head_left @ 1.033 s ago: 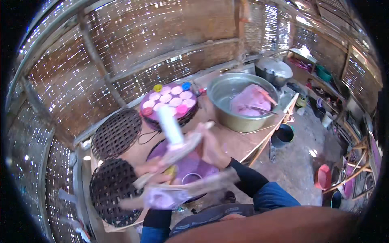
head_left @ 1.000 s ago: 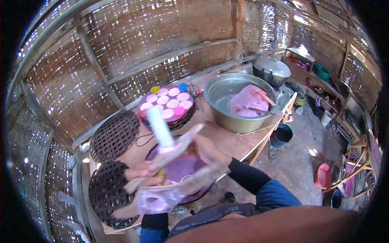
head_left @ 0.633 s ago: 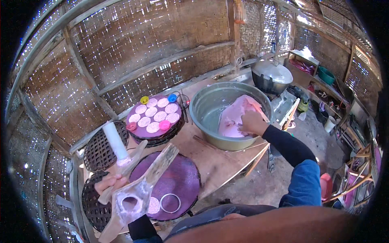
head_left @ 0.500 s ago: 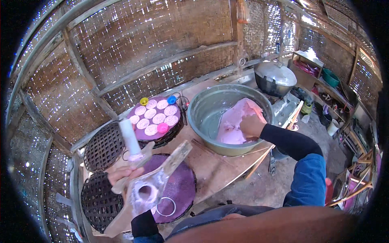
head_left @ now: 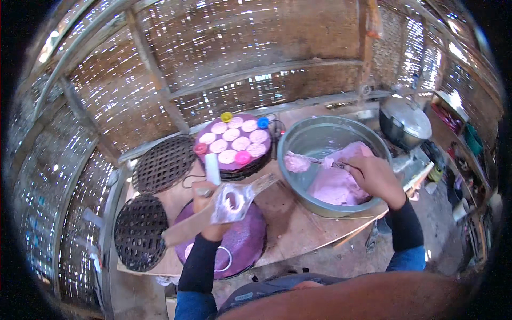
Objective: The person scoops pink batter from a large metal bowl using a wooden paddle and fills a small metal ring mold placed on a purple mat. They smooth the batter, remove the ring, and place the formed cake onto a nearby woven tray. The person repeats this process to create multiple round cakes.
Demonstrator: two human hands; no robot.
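Observation:
My left hand [head_left: 204, 198] is wrapped round a wooden press [head_left: 184, 226], with a white pipe [head_left: 212, 169] upright behind a board whose pink-smeared hole [head_left: 233, 201] faces up. Below lies a round purple mat [head_left: 248, 240] with a white ring [head_left: 229, 258] and a pale pink disc, partly hidden. My right hand [head_left: 373, 178] grips a metal spoon-like tool [head_left: 333, 163] carrying a pink dough lump [head_left: 296, 162] inside the large basin [head_left: 298, 189], above the bigger dough mass [head_left: 341, 189]. At the back, another purple tray [head_left: 209, 127] holds several patterned discs and coloured cups.
Two dark woven trays [head_left: 162, 162] [head_left: 140, 232] lie left on the wooden table [head_left: 285, 234]. A lidded metal pot [head_left: 402, 125] stands back right, beside shelves [head_left: 448, 112] with containers. A woven wall [head_left: 256, 37] with beams encloses the table.
My right hand has gone from the press to the basin and now lifts a dough lump leftward on the tool. The press in my left hand has risen, and the view has shifted.

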